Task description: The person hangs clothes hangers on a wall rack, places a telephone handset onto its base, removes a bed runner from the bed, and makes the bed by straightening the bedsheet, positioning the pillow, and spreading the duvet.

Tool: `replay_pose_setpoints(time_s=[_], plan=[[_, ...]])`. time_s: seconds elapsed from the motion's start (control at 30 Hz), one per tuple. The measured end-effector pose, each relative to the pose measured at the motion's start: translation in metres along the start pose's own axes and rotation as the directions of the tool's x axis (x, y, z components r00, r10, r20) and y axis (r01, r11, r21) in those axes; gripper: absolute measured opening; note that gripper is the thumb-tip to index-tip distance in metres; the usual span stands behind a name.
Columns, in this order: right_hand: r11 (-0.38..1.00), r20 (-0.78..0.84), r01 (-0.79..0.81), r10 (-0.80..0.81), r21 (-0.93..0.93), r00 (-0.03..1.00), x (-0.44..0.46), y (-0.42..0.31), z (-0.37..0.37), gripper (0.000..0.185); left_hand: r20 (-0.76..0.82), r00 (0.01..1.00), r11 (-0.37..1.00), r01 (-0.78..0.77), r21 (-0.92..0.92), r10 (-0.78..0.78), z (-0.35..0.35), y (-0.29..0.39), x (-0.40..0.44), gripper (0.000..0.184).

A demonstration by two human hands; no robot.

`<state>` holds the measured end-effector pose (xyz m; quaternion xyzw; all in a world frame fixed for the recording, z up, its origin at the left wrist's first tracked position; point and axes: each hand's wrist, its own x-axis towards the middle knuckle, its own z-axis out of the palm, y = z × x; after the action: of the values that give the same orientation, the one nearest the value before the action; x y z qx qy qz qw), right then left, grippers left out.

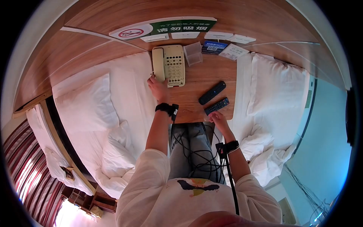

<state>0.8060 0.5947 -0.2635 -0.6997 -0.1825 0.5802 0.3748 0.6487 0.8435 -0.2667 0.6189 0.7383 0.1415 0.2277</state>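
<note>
A beige corded telephone [175, 70] lies at the back left of the wooden bedside table [193, 104], its handset [158, 64] in the cradle on the left side. My left hand [158, 87] is at the telephone's lower left corner, fingers and thumb closed around the handset's lower end. My right hand [218, 120] is at the table's front edge with its fingers pinched together. Just beyond those fingertips lies a black remote control [217, 106]; whether they touch it, or hold something small, is hard to tell. A second black remote [212, 93] lies above it.
Behind the telephone are a clear plastic holder [193, 53], a blue QR-code card [214, 47] and a white card [233, 52]. A green no-smoking sign [181, 27] is on the wall. White beds [132, 72] flank the table. Black cables [200, 155] hang over my lap.
</note>
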Motion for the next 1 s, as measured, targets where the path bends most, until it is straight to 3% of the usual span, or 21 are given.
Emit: replay_pose_setpoints(time_s=[0.1, 0.27, 0.6, 0.67, 0.73, 0.8, 0.83, 0.87, 0.9, 0.93, 1.0], plan=[[1.000, -0.009, 0.011, -0.010, 0.028, 1.000, -0.004, -0.009, 0.000, 0.011, -0.008, 1.000, 0.998, -0.025, 0.054, 0.025, -0.004, -0.003, -0.009, 0.061], [0.999, -0.021, -0.008, 0.008, -0.032, 1.000, -0.004, -0.010, -0.001, 0.011, 0.074, 0.992, 0.994, -0.095, -0.053, 0.099, 0.001, -0.029, -0.024, 0.062], [0.999, -0.006, -0.002, 0.002, -0.038, 1.000, -0.003, -0.005, 0.002, 0.011, 0.135, 0.982, 0.991, -0.135, -0.010, 0.135, 0.005, -0.031, -0.018, 0.067], [0.999, -0.008, 0.003, -0.003, -0.040, 1.000, -0.002, -0.008, 0.000, 0.010, 0.223, 0.964, 0.988, -0.126, -0.085, 0.143, -0.005, -0.023, -0.017, 0.071], [0.993, 0.031, -0.016, 0.013, 0.119, 0.999, -0.001, -0.016, -0.007, 0.013, 0.189, 0.980, 0.993, -0.049, -0.109, 0.069, -0.008, -0.026, -0.020, 0.069], [0.996, -0.025, 0.085, -0.084, 0.019, 0.996, -0.001, -0.016, -0.034, 0.013, 0.157, 0.988, 0.990, 0.027, -0.136, -0.006, -0.011, -0.044, -0.027, 0.067], [0.982, -0.075, 0.171, -0.178, -0.082, 0.981, -0.001, -0.016, -0.051, 0.013, 0.059, 0.992, 0.989, -0.106, -0.107, 0.112, -0.012, -0.066, -0.030, 0.056], [0.976, -0.139, 0.211, -0.202, 0.057, 0.970, -0.003, -0.013, -0.064, 0.015, -0.035, 0.972, 0.970, -0.233, -0.065, 0.231, -0.019, -0.083, -0.032, 0.046], [0.982, -0.194, 0.167, -0.147, 0.090, 0.970, -0.008, -0.033, -0.078, 0.012, -0.022, 0.980, 0.968, -0.200, -0.150, 0.199, -0.032, -0.091, -0.033, 0.035], [0.994, -0.247, 0.110, -0.109, -0.008, 0.963, -0.014, -0.048, -0.093, 0.015, -0.006, 0.986, 0.958, -0.165, -0.234, 0.168, -0.047, -0.097, -0.036, 0.025], [0.992, -0.316, 0.094, -0.062, 0.088, 0.947, -0.022, -0.067, -0.120, 0.020, 0.124, 0.992, 0.865, 0.053, -0.500, 0.011, -0.078, -0.101, -0.044, 0.018]])
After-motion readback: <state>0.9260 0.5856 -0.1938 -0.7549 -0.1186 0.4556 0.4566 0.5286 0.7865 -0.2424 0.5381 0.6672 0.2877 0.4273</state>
